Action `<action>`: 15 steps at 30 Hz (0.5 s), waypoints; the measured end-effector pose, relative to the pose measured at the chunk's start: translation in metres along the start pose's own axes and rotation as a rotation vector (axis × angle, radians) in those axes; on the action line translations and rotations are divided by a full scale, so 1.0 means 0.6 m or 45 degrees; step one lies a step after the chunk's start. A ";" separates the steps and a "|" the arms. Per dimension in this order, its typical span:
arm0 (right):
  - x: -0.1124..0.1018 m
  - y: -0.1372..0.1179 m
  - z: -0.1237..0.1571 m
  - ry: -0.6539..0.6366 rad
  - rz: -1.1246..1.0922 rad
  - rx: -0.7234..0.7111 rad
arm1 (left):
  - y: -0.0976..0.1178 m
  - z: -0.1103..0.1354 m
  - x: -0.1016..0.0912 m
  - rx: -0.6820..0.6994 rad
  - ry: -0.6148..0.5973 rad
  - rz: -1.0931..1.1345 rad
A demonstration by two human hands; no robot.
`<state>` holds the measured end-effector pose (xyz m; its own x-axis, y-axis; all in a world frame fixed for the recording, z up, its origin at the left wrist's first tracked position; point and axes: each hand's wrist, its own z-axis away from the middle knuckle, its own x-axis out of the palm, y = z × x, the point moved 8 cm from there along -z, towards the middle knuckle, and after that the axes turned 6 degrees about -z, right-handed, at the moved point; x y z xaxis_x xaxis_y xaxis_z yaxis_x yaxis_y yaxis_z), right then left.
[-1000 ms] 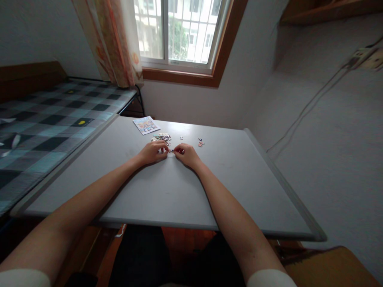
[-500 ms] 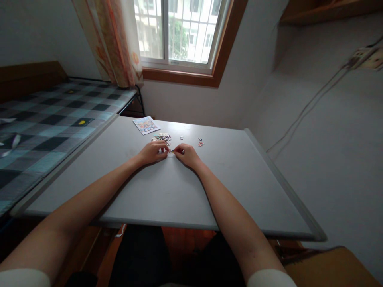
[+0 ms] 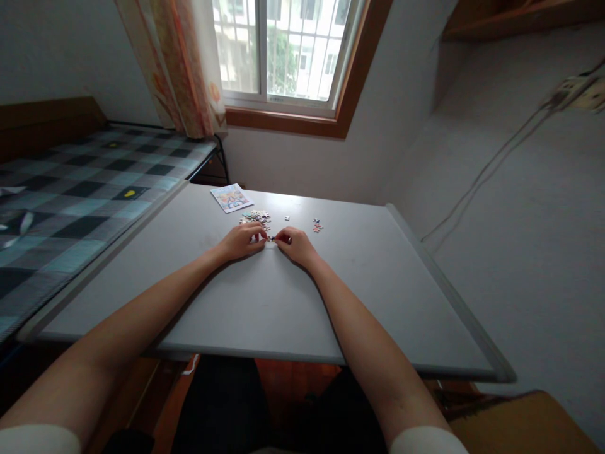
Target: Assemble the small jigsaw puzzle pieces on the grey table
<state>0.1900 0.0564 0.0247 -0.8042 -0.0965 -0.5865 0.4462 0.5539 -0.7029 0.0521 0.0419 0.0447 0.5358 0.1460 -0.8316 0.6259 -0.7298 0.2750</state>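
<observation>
Near the middle of the white table (image 3: 255,296), my left hand (image 3: 242,241) and my right hand (image 3: 295,244) face each other with fingertips almost meeting. Small jigsaw puzzle pieces (image 3: 271,239) are pinched between them, one side in each hand's thumb and fingers. Whether these pieces are joined is too small to tell. Just beyond my left hand lies a heap of loose puzzle pieces (image 3: 256,217), partly hidden by its fingers. A single piece (image 3: 287,218) lies apart behind my right hand, and a small cluster of pieces (image 3: 317,226) sits to its right.
A printed picture card (image 3: 232,198) lies at the table's far left. Left of the table is a bed with a checkered cover (image 3: 142,164). A window (image 3: 283,57) and curtain (image 3: 177,69) are ahead. Cables (image 3: 486,165) hang along the right wall.
</observation>
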 end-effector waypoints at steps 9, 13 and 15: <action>-0.002 -0.007 0.002 0.001 -0.020 -0.017 | 0.004 0.001 0.001 0.071 0.009 0.007; -0.001 -0.007 0.002 -0.007 -0.020 -0.011 | 0.004 0.001 0.001 0.084 0.013 0.013; -0.001 -0.007 0.002 -0.010 -0.016 -0.011 | 0.004 0.001 0.001 0.087 0.016 0.015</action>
<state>0.1890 0.0534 0.0272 -0.8066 -0.1103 -0.5807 0.4324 0.5597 -0.7069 0.0535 0.0397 0.0448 0.5500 0.1450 -0.8225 0.5797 -0.7752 0.2510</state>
